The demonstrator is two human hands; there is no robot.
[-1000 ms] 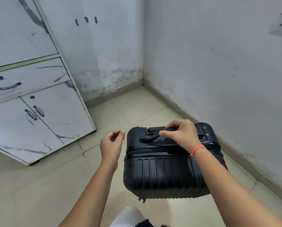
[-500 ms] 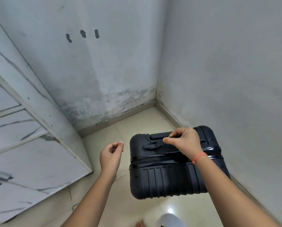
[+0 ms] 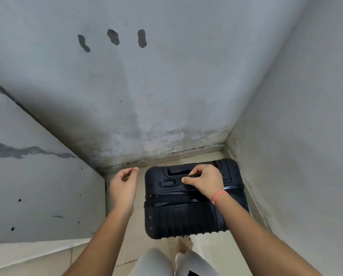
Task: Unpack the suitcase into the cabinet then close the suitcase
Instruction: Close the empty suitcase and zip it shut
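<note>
A black ribbed hard-shell suitcase (image 3: 186,216) stands upright and closed in the room's corner, between the cabinet's side and the right wall. My right hand (image 3: 204,181), with an orange band at the wrist, is shut on the suitcase's top handle. My left hand (image 3: 123,188) hovers just left of the suitcase, fingers loosely curled, holding nothing and not touching it. The white marble-patterned cabinet (image 3: 37,186) fills the left side; only its side panel shows, its doors are out of view.
Grey stained walls (image 3: 166,86) meet in a corner right behind the suitcase. Beige floor tiles (image 3: 127,246) run between cabinet and suitcase. My legs in light trousers and a bare foot (image 3: 184,246) are just below the suitcase.
The suitcase has moved with my right hand toward the corner, now close to both walls. The view swung right, so the cabinet's doors left the frame. My left hand stayed beside the case.
</note>
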